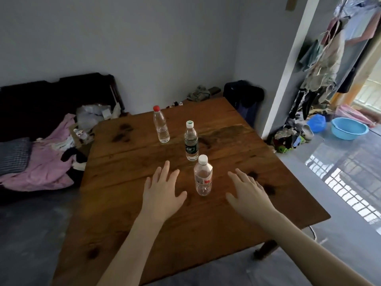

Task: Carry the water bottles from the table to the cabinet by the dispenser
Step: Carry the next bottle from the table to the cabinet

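Nearest bottle (203, 178): clear thin plastic with a white screw cap and a label with a red mark; it stands upright on the table, between the two hands and touched by neither.
Middle bottle (191, 141): clear plastic, ribbed body, white cap with green on top, dark green label around the middle; upright, just behind the nearest one.
Far bottle (161, 124): clear plastic without a visible label, red cap; upright, further back and to the left, well apart from the hands.
Left hand (162, 190): palm down, fingers straight and spread, holding nothing; it is just left of the nearest bottle, the thumb pointing toward it.
Right hand (247, 190): palm down, fingers straight and a little spread, holding nothing; it is just right of the nearest bottle.
Table (123, 203): square top of brown wooden planks, glossy, with dark knots and stains and visible seams between the boards.
Room, left: a dark sofa (31, 96) with pink cloth (47, 168) and other soft things piled on it.
Room, right: a shiny grey floor (340, 203), a round light-blue plastic basin (348, 129), clothes hanging (321, 58) by an opening.
Wall (144, 38): plain, pale grey.
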### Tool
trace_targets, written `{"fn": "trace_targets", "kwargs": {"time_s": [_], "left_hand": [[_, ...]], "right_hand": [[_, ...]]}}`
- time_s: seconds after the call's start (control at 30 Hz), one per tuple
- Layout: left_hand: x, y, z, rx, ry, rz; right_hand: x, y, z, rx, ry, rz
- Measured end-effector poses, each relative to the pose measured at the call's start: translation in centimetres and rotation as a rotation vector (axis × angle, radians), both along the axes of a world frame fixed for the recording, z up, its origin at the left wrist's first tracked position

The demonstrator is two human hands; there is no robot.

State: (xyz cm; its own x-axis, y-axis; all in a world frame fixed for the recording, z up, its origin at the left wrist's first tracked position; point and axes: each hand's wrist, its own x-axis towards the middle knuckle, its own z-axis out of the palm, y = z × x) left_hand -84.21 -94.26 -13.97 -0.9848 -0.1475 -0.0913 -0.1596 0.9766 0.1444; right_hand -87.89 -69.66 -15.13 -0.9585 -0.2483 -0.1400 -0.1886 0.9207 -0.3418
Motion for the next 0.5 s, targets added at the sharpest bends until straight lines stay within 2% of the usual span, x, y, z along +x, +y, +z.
{"fn": "trace_targets", "kwargs": {"time_s": [0.37,0.5], "left_hand": [[-11.3,-3.9,-3.4,0.005,-0.053,-0.058],[-14.0,-3.8,-4.0,0.036,-0.195,-0.129]], "right_hand": [[-9.5,-1.7,-1.4,0.056,-0.02,-0.005],[-11.9,-2.3,-2.2,0.064,-0.042,-0.008]]}}
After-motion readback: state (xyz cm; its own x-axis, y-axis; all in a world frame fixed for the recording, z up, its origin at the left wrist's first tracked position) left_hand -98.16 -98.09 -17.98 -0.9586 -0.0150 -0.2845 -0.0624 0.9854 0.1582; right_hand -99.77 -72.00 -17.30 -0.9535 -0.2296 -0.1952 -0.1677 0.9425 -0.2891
